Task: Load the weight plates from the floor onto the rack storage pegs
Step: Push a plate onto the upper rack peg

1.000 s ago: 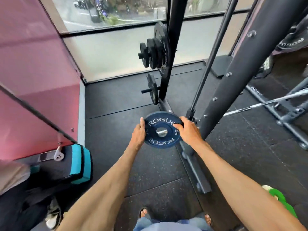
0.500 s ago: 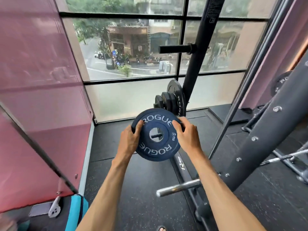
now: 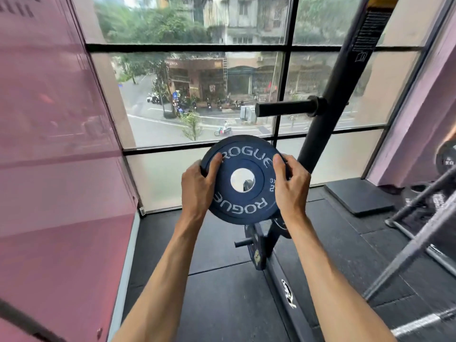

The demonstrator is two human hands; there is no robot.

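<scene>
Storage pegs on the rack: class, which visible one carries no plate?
The upper peg, jutting left from the post above the held plate, is bare; the lower peg near the floor carries a plate.

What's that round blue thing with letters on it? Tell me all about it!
It is a dark blue round weight plate, rubbery-looking, with white ROGUE lettering twice, a small 2 kg mark and a shiny-rimmed centre hole. It is in the air, facing the camera. The left hand grips its left edge, the right hand its right edge. It is below the empty black peg, not on it.
</scene>
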